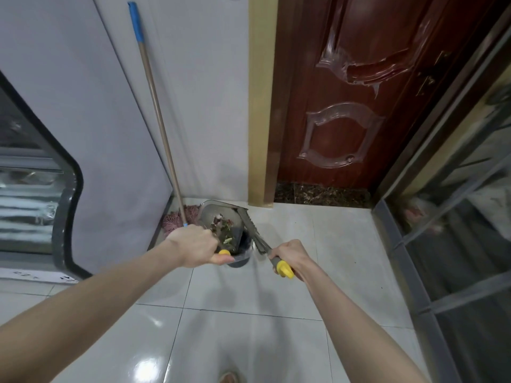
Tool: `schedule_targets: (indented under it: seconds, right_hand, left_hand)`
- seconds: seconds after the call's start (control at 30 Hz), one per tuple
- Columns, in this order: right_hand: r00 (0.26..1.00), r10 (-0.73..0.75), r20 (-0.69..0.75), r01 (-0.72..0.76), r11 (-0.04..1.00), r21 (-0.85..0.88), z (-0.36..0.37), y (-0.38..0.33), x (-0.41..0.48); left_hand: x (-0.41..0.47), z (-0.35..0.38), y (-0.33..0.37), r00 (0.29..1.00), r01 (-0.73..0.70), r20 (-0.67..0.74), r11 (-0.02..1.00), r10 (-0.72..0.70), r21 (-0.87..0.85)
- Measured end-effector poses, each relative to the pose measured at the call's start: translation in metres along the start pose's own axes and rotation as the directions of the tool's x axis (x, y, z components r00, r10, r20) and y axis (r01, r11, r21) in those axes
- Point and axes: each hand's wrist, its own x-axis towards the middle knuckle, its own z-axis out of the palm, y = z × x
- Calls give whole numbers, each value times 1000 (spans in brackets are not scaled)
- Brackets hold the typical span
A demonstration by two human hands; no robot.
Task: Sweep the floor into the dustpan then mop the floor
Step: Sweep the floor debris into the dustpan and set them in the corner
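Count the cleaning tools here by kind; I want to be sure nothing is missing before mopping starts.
mop: 1
dustpan: 1
broom: 1
Total: 3

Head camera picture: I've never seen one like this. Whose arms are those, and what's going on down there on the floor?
The camera sits on a person's head, looking down, so both bare arms are theirs. The left hand grips a yellow-capped handle, probably the broom's. The right hand grips a grey handle that runs to the toothed edge of the dustpan. The dustpan, down near the white tiled floor, holds swept-up debris. A mop leans in the corner beside a brown door.
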Motion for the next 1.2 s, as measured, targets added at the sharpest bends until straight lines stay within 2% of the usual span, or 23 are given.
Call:
schedule_targets:
  seconds: [0.17,0.3,0.43,0.57,0.6,0.73,0.8,0.9,1.03,1.2]
  right_hand:
    - [1000,4,7,-4,1000,10,-7,7,0]
    - [1000,6,17,-6,1000,8,-9,9,-3]
    - [1000,-2,23,1,1000,12,-10,16,-7]
    - [999,0,41,-1,999,33,-4,16,-12]
    - [999,0,40,-2,999,37,-3,16,-13]
    - [999,-7,34,6,1000,14,-3,19,-18]
    - [999,-10,32,9,1000,9,-3,20,-20]
    - [999,-10,40,9,1000,23,-2,22,-23]
    - [999,-14,45,13,1000,27,-3,26,-27]
    - [998,-5,58,3,999,32,-1,27,-29]
  left_hand:
    - [3,-2,1,996,84,-39,996,-85,-28]
    - [-1,0,12,1000,27,7,999,-27,21]
    - [-7,-3,3,993,110,-51,994,-111,-7]
    - [-15,20,41,999,-28,32,998,26,65]
    - [-14,21,43,999,-27,43,997,24,77]
    - [-12,1,18,991,132,-38,991,-132,-1]
    - [-16,2,23,993,111,-43,994,-112,-23]
    - [-21,11,45,999,29,24,1000,-29,11]
    - [-23,1,19,986,152,-63,988,-153,-19]
    - [-30,23,52,999,48,-8,999,-48,7]
